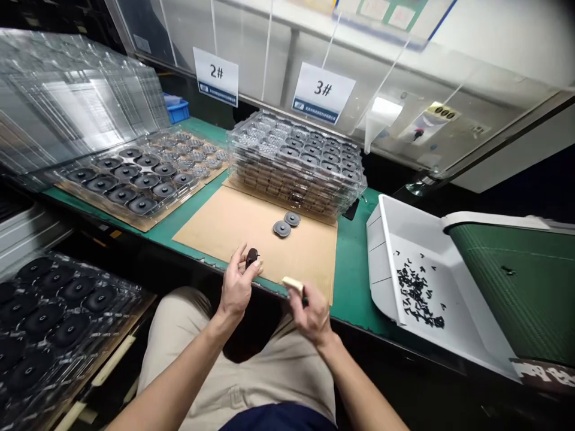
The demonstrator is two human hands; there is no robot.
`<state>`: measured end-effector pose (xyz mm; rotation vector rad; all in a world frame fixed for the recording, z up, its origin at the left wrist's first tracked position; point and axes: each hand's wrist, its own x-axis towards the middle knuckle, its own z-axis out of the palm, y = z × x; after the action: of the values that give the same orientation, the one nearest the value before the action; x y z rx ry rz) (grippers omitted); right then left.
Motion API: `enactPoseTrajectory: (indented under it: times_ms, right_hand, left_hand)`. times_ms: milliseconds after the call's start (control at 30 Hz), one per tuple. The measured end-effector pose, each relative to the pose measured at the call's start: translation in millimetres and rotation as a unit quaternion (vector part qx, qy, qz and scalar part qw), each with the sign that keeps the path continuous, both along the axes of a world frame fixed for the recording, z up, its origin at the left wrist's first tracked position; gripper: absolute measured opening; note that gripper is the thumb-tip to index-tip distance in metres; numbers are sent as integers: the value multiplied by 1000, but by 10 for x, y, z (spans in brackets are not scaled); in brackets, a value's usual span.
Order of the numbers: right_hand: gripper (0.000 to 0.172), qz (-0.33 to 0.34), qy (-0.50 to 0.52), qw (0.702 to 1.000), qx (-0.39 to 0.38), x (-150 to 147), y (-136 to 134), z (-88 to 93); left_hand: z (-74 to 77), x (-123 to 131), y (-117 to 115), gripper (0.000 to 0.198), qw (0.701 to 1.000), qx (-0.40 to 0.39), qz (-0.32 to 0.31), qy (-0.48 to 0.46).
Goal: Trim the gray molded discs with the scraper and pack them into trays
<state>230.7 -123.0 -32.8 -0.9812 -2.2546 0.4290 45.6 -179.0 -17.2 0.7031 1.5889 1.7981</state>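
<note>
My left hand is closed in a pinch on a small dark round part, held edge-on just above the near edge of the cardboard sheet. Close beside it, my right hand is closed round a pale, cream-coloured tool whose tip sticks out toward the left hand. Two grey round discs lie side by side on the cardboard, farther back, in front of a stack of clear trays full of such parts.
A clear tray with dark round parts lies at the left on the green bench. A white chute with small black pieces adjoins a green conveyor at right. Another tray of black parts sits low left. Signs 2# and 3# hang behind.
</note>
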Motion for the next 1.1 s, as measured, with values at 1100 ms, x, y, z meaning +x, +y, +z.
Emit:
enactPoseTrajectory:
  times_ms: [1100]
  right_hand:
    - [16, 224, 44, 948, -222, -109, -849, 786]
  left_hand:
    - [375, 118, -1428, 56, 954, -37, -124, -272]
